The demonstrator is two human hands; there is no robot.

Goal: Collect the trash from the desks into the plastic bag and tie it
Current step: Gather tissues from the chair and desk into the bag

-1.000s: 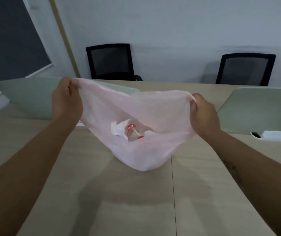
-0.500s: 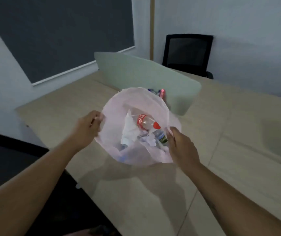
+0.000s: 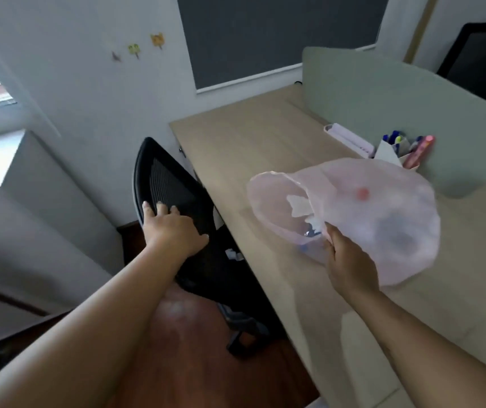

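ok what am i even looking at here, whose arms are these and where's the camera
There is no machine: these are a person's two bare arms, filmed by a wide-angle camera worn on their head, looking forward and down. That is why the arms reach in from the bottom.

The right hand grips the rim of a thin pink plastic bag, which has trash inside, including crumpled white paper. The bag is over a pale wooden desk. The left hand rests on the back of a black mesh chair beside the desk.

Farther back on the desk are a white holder of pens and a grey-green divider panel.
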